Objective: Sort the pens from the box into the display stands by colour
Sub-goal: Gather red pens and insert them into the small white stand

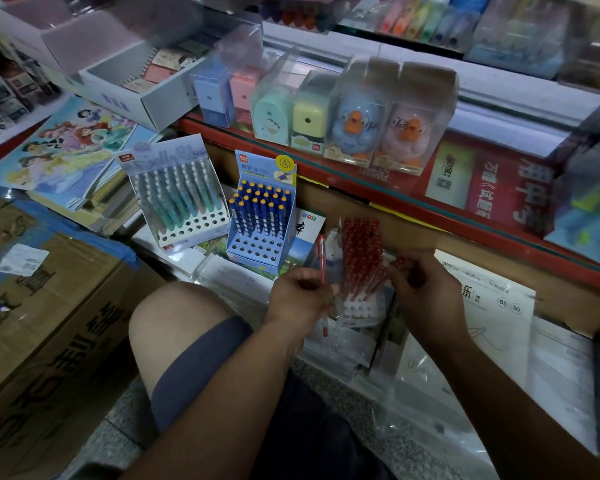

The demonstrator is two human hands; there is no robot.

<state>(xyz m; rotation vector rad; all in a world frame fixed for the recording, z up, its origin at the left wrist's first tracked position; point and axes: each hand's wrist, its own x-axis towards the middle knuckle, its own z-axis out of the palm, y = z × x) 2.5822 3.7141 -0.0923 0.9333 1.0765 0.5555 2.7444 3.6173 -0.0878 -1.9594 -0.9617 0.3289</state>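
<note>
We see the slim red pen upright just below the middle of the frame. The left hand grips it, fingers curled round its barrel. Just to its right stands the white holed display stand of red pens. Its back rows are full and its front holes look empty, and a clear film seems to lie about it. The right hand is at that stand's right side with fingers bent among the red pens. That part is blurred, so we cannot tell whether it pinches one.

Further left, the blue card stand of blue pens with yellow tips is filled at the back, with open holes in front. The pale stand of teal-to-green pens, centre left, is the same. We judge the sorting well under way but unfinished: every stand has holes left, and the pen in hand suits the red one. We cannot make out which box feeds the pens.

Room is tight. The red shelf edge runs diagonally just above the red stand, carrying clear-packed pencil sharpeners. A bare knee and a taped brown cardboard carton close the lower left. The freest approach looks to be from above.
</note>
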